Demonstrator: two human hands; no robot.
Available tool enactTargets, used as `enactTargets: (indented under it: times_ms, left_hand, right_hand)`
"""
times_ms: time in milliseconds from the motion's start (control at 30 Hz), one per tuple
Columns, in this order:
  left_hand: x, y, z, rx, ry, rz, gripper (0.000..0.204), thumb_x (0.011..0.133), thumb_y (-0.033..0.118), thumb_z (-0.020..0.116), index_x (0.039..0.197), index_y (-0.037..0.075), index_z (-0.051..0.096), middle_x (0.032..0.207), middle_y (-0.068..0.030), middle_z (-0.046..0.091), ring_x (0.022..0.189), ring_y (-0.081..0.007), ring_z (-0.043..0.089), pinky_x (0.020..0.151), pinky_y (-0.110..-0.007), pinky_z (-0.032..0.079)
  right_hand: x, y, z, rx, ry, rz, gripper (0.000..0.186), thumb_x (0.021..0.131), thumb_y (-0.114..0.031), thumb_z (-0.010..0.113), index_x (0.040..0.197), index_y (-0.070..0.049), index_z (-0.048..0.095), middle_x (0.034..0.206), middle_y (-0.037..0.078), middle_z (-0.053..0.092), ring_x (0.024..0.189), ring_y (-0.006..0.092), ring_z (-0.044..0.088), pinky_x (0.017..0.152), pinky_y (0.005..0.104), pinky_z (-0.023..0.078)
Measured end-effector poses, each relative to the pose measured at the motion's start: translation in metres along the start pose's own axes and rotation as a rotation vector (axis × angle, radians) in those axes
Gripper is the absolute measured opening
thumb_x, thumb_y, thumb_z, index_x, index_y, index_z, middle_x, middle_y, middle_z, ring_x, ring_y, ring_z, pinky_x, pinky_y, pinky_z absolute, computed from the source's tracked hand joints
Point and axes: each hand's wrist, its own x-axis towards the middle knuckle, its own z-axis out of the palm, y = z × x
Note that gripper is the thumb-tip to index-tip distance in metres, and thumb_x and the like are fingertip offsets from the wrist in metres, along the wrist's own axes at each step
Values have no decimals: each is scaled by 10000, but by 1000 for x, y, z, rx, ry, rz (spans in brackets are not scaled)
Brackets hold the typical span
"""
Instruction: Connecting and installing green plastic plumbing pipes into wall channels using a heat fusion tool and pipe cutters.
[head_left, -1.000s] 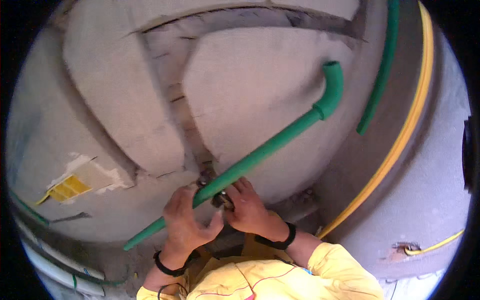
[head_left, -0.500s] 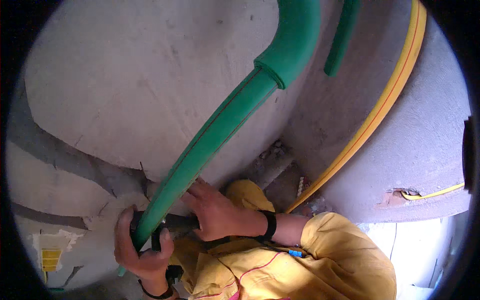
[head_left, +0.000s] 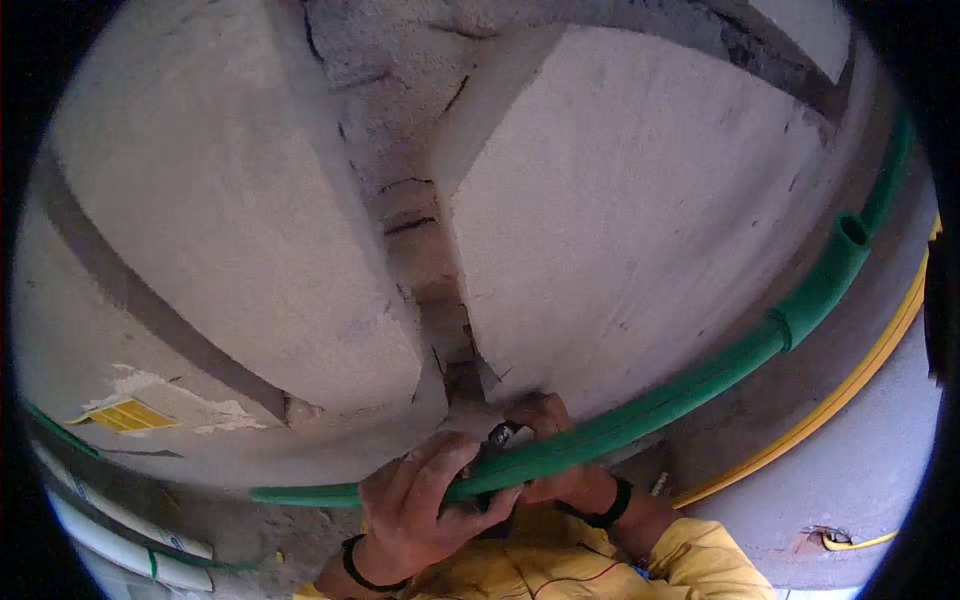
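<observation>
A long green pipe (head_left: 640, 425) with thin stripes runs across the front of me, its thin end reaching left past my hands. At its right end sits a green elbow fitting (head_left: 815, 295) with an open round mouth. My left hand (head_left: 420, 490) is closed round the pipe, fingers over its top and thumb along the near side. Behind the pipe is my right hand (head_left: 570, 484), its curled fingers showing above the pipe on a black tool. A dark, shiny part of that black tool (head_left: 503, 434) shows between my hands; the rest is hidden.
Ahead stands a plastered wall (head_left: 620, 200) with a broken vertical channel (head_left: 430, 260) cut into it. Yellow pipe (head_left: 840, 410) curves along the right wall. White pipes (head_left: 130, 545) lie at lower left, below a yellow wall box (head_left: 130, 415).
My view has turned toward the channelled wall. The green pipe, steeply slanted before, now lies nearly level across the view. Both hands, still at the pipe, appear further right.
</observation>
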Motion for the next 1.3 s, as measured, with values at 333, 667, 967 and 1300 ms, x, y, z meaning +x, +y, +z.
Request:
enactTargets:
  times_ms: [333, 667, 967, 1300]
  left_hand:
    - [-31, 6, -12, -220, 40, -307, 492, 650, 230, 876, 1035, 60, 620, 892, -115, 663, 791, -273, 664, 671, -356, 532]
    - [-125, 0, -76, -11, -400, -152, 521, 712, 375, 830, 1045, 35, 619, 903, -129, 684, 847, -282, 667, 760, -379, 528]
    - [-165, -23, -114, -1247, -315, -1094, 341, 908, 341, 682, 988, 44, 534, 568, 31, 430, 442, -70, 412, 404, -247, 354]
    - [-183, -50, -141, 17, -248, -584, 387, 827, 259, 714, 1064, 29, 512, 806, -142, 537, 712, -314, 556, 636, -422, 446]
  right_hand:
    - [-16, 11, 24, -250, 126, -133, 590, 625, -325, 772, 1130, -56, 626, 1031, 192, 614, 949, 407, 590, 856, 498, 490]
    - [-116, -40, 84, -91, -491, -46, 676, 579, -317, 795, 1165, -52, 586, 1041, 190, 600, 902, 387, 604, 791, 487, 506]
    - [-93, -98, 152, -78, -773, -323, 374, 643, -245, 689, 939, -26, 619, 880, 145, 631, 734, 341, 633, 621, 470, 531]
    - [-134, -49, 142, -108, -979, 307, 387, 854, -368, 615, 901, 11, 678, 830, 246, 672, 754, 432, 654, 718, 523, 528]
